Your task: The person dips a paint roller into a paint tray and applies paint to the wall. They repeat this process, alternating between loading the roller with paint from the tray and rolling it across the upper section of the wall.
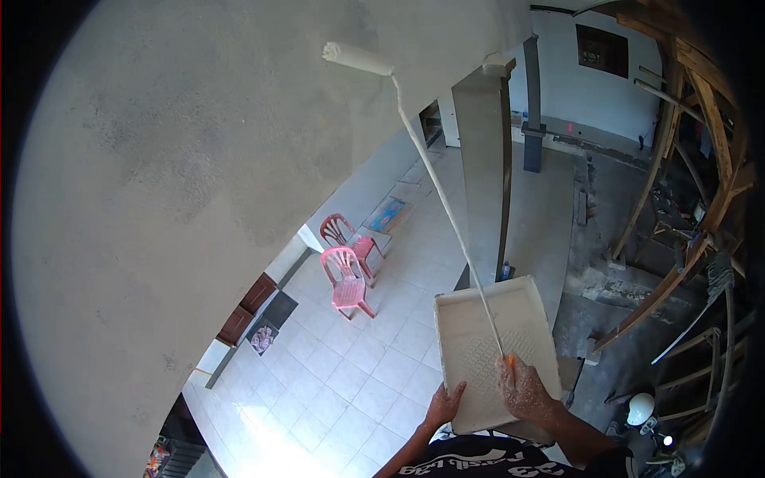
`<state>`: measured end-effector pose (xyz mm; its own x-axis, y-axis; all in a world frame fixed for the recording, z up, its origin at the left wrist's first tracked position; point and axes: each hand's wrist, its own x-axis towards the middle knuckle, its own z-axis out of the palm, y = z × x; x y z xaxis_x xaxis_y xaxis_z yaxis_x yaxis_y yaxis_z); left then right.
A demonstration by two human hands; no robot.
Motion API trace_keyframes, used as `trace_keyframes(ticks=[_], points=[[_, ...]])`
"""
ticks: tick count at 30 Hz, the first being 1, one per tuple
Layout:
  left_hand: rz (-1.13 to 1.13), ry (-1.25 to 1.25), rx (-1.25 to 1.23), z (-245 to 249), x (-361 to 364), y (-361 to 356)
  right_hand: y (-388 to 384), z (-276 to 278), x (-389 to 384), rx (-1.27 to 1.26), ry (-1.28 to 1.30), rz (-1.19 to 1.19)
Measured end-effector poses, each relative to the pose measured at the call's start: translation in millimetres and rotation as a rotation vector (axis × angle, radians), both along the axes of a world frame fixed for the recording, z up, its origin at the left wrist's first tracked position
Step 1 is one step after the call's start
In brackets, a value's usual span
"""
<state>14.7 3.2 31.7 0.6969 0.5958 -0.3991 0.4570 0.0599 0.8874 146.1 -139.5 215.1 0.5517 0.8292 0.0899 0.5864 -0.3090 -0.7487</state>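
Observation:
My right hand (524, 392), spattered with paint, is closed around the orange handle of a paint roller (434, 179). Its long thin rod reaches up and away to a cream-coated roller head (357, 60), which appears against the grey wall surface (199, 151); whether it touches cannot be told. Below the right hand is a paint tray (522, 307) with a ribbed, paint-covered bed. My left hand (447, 404) grips the tray's left rim near its lower corner, thumb on the edge and the other fingers mostly hidden.
Far below lies a pale tiled floor (374, 362) with two plastic chairs, one pink (348, 291) and one darker red (366, 248). A square column (482, 159) rises beyond the tray. Wooden poles (661, 291) and a white helmet (640, 409) are at the right.

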Motion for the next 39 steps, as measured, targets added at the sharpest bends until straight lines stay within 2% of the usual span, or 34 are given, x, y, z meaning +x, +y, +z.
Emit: trace_keyframes(ticks=[1, 3, 6, 8, 10, 12, 14, 15, 17, 20, 22, 23, 25, 28, 30, 32, 33, 35, 37, 39], points=[[-0.007, 0.027, 0.032, 2, 1, 1, -10, -48, -2, 0.073, -0.322, 0.085], [-0.015, 0.081, 0.094, 8, 1, 1, -19, -77, -12, 0.124, -0.490, 0.142], [0.001, 0.017, 0.014, -8, -1, 1, -36, -62, -33, 0.063, -0.153, 0.090], [0.002, 0.001, 0.070, -3, -1, 1, -45, -59, -40, 0.043, -0.113, 0.104], [0.000, -0.035, 0.138, 6, -1, 0, -37, -55, -28, 0.113, -0.182, 0.129], [-0.009, -0.025, 0.070, 30, 0, 0, -34, -47, -23, 0.092, -0.609, 0.168], [0.008, -0.030, 0.087, 18, 0, 0, -14, -11, -13, -0.026, -0.339, 0.079], [0.023, -0.036, 0.058, 15, 0, -1, -5, 11, -17, -0.105, 0.352, -0.063], [0.003, -0.036, 0.040, 25, 0, -1, -12, -19, -25, -0.058, 0.112, 0.072], [0.021, -0.028, 0.013, 34, 1, -3, -27, -37, -41, 0.044, -0.174, 0.146], [0.028, 0.004, 0.022, 17, 1, -1, -37, -34, -52, 0.027, 0.183, 0.047], [0.030, 0.022, 0.026, 8, 0, -1, -43, -38, -55, 0.014, 0.151, 0.050], [0.014, 0.028, 0.058, 19, 1, -1, -51, -37, -55, -0.008, 0.087, 0.045], [0.004, 0.034, 0.054, 34, 1, -2, -40, -2, -41, -0.075, 0.353, -0.063], [-0.003, 0.024, 0.051, 29, 1, -3, -35, -11, -35, 0.051, 0.065, 0.041], [-0.017, 0.003, 0.066, 9, 1, 0, -36, -14, -38, 0.094, -0.058, 0.095], [-0.008, -0.004, 0.055, 17, 3, 0, -37, -12, -42, 0.077, -0.038, 0.098], [0.020, -0.015, 0.027, 36, 2, -3, -46, -15, -53, 0.013, 0.112, 0.077], [0.035, -0.026, 0.026, 17, 1, -1, -65, -22, -66, -0.086, 0.377, 0.018], [0.036, -0.034, 0.039, 11, -1, -3, -80, -16, -69, -0.164, 0.484, 0.037]])
